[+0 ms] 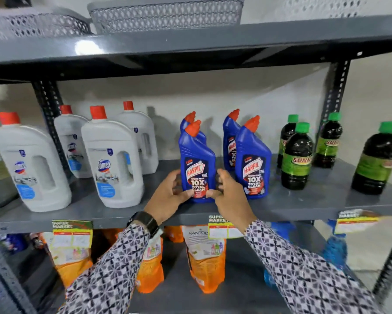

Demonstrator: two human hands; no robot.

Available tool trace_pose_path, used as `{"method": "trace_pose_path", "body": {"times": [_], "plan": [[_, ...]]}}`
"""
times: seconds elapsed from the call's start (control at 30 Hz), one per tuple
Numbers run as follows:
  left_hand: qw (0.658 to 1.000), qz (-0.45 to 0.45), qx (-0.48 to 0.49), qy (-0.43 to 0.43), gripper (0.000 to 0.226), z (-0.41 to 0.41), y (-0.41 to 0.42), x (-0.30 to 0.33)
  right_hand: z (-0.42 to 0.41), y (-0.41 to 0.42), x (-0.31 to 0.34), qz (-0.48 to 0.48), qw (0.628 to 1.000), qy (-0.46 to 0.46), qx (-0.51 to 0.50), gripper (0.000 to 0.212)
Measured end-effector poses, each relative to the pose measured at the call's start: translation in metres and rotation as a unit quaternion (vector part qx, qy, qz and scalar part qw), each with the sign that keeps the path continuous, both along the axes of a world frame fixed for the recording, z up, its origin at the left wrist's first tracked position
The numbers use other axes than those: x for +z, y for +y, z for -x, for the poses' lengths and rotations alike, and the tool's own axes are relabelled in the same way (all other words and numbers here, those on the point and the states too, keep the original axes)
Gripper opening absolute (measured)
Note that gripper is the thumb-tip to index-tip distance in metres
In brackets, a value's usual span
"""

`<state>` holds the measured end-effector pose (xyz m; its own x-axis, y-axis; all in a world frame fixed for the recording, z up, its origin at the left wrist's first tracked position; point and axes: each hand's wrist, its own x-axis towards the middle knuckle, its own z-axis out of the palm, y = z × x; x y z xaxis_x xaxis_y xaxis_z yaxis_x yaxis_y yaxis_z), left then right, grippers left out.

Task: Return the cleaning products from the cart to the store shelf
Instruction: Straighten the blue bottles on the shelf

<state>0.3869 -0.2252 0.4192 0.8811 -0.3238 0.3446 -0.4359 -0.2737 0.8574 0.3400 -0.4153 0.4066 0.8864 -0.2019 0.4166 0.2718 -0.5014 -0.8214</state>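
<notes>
Fingers (186,193) of both hands clasped round the front Harpic bottle (197,164), another Harpic bottle (252,164) just right, Domex bottle (113,164) left.

The shelf (303,207) is grey painted metal with a dull sheen. On it, the blue Harpic bottle (197,164) is glossy plastic under a shiny printed label; left of it stand matt white plastic Domex jugs (112,162). Paper price tags (72,232) hang from the shelf's front edge, above glossy orange pouches (205,261).
</notes>
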Motion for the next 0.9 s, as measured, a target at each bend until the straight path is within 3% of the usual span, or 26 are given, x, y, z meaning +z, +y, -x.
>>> {"method": "trace_pose_path", "body": {"times": [0.5,0.73,0.8,0.9], "plan": [[0.999,-0.013,0.046,-0.007,0.063,0.009,-0.002,-0.006,0.011,0.008,0.001,0.032,0.998,-0.011,-0.053,0.057],[0.998,0.020,0.059,0.013,0.075,0.029,-0.003,0.004,0.031,0.002,0.000,0.041,0.999,-0.005,-0.010,0.071],[0.988,0.085,0.131,0.000,0.070,0.045,-0.006,0.000,0.052,-0.014,-0.006,0.055,0.998,-0.018,-0.013,0.071],[0.944,0.176,0.271,-0.069,0.045,0.076,-0.030,-0.010,0.084,-0.063,-0.009,0.006,0.997,-0.073,-0.031,0.056]]}}
